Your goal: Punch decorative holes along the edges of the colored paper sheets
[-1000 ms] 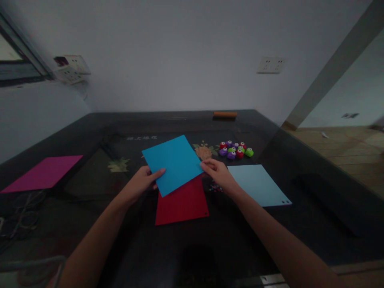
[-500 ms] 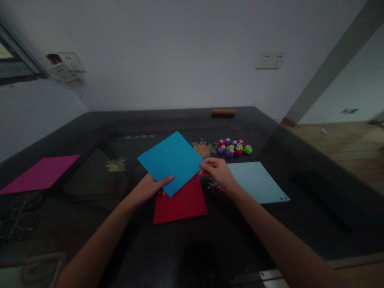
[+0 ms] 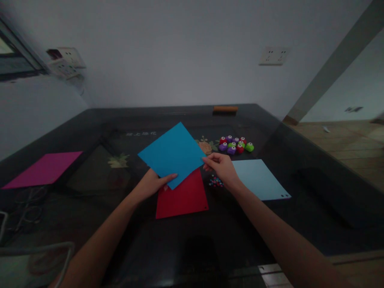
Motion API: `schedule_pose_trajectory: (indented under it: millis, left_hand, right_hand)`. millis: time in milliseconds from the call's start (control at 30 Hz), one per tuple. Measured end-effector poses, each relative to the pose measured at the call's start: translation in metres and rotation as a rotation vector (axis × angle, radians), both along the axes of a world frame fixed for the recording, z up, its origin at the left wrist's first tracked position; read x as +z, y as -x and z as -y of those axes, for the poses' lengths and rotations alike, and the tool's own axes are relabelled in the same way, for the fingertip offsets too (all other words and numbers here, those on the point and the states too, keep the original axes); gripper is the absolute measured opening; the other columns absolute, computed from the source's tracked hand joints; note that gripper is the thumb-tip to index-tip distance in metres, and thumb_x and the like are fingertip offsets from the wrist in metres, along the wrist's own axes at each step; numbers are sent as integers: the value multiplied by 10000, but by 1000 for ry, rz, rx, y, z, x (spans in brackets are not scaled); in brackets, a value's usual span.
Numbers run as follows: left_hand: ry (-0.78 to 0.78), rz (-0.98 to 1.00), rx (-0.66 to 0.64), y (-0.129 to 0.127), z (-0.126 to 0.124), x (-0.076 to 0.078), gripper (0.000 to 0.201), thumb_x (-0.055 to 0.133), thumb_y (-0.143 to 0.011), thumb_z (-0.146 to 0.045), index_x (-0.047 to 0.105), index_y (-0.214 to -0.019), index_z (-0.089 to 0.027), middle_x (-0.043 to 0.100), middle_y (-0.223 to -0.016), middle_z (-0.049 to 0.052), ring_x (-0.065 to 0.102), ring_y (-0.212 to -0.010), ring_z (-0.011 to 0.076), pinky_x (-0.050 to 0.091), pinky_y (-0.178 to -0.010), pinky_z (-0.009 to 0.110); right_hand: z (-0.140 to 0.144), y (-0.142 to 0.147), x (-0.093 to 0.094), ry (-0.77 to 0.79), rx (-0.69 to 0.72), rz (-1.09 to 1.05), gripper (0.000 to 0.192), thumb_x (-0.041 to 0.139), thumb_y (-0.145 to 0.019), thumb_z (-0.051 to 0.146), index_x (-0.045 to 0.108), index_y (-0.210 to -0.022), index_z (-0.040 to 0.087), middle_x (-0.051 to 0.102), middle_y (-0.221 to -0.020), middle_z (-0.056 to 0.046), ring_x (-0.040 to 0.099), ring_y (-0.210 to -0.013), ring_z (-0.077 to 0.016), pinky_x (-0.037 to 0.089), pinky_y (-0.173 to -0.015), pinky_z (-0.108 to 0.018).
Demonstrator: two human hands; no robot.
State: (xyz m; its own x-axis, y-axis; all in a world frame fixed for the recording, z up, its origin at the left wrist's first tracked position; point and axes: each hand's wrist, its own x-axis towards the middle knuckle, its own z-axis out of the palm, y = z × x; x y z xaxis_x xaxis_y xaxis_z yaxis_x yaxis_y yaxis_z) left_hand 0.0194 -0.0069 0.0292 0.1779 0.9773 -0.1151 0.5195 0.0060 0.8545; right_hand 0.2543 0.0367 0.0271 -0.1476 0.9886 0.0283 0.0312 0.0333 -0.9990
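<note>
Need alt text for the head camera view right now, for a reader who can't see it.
Both hands hold a blue paper sheet above a dark table, the left hand at its near corner and the right hand at its right corner. A red sheet lies beneath, a light blue sheet to the right, and small colourful punches behind.

Dim, underexposed view, daylight from the right, soft blur and edge distortion.

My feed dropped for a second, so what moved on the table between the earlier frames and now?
The blue sheet turned so one corner points toward the person and rose slightly. The left hand slid from its left edge to that near corner; the right hand kept pinching the right corner. The red sheet, light blue sheet, pink sheet and punches stayed put.
</note>
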Motion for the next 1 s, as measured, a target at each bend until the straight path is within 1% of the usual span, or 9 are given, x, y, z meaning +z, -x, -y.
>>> schedule_pose_trajectory:
  millis: [100,200,300,400,467,533,733,867,1000]
  left_hand:
    - [-11,12,-7,1,-2,-1,398,573,-771,-440,465,-478,-193,524,-417,-13,498,-418,119,405,-502,244]
    - [-38,100,38,4,-5,-2,381,568,-773,-430,456,-493,-196,487,-391,-30,456,-384,107,361,-453,231]
    - [-95,241,194,8,-9,-5,344,596,-755,-423,458,-536,-195,455,-382,-56,413,-363,94,318,-425,218]
    - [-159,414,370,14,-14,-9,318,641,-724,-426,492,-596,-176,494,-430,-54,417,-384,88,312,-426,212]
    - [-189,531,452,17,-17,-13,328,655,-706,-447,515,-636,-159,532,-489,-39,432,-409,86,319,-426,209]
    - [-212,613,498,19,-20,-17,346,652,-700,-471,517,-675,-154,541,-533,-37,445,-430,83,337,-432,207]
    - [-235,680,517,18,-22,-20,366,691,-658,-458,534,-731,-135,570,-575,-22,478,-441,88,369,-433,211]
    - [-227,680,500,16,-21,-20,369,710,-636,-448,559,-744,-130,600,-583,-8,501,-444,99,376,-431,214]
    - [-201,671,463,11,-17,-18,359,716,-635,-431,576,-777,-132,610,-586,-8,522,-452,113,403,-449,226]
  right_hand:
    - [-1,0,-2,-14,9,7,220,668,-686,365,588,-645,165,605,-556,2,539,-505,-103,423,-531,-250]
    - [-2,-1,-2,-46,19,11,248,623,-721,414,598,-725,167,610,-580,-1,541,-513,-110,410,-519,-249]
    - [-2,-2,-2,-74,36,32,306,562,-758,467,608,-787,166,601,-583,-3,535,-511,-117,399,-506,-250]
    - [-2,-3,-2,-86,50,58,331,546,-769,480,615,-807,158,600,-595,-10,535,-518,-120,404,-510,-250]
    - [-2,-2,-3,-93,52,65,331,554,-770,472,615,-835,153,605,-610,-14,534,-519,-119,406,-509,-248]
    - [-2,-2,-5,-98,52,77,329,564,-769,461,614,-862,150,609,-623,-14,537,-520,-117,409,-510,-244]
    - [-4,-1,-11,-121,71,157,328,573,-762,435,624,-870,130,607,-634,-12,552,-525,-112,432,-520,-237]
    - [-6,2,-13,-142,85,225,294,553,-771,391,633,-864,125,617,-649,-17,566,-528,-109,442,-530,-231]
    - [-8,8,-11,-155,114,276,253,547,-777,354,637,-843,127,630,-652,-21,578,-538,-110,451,-536,-226]
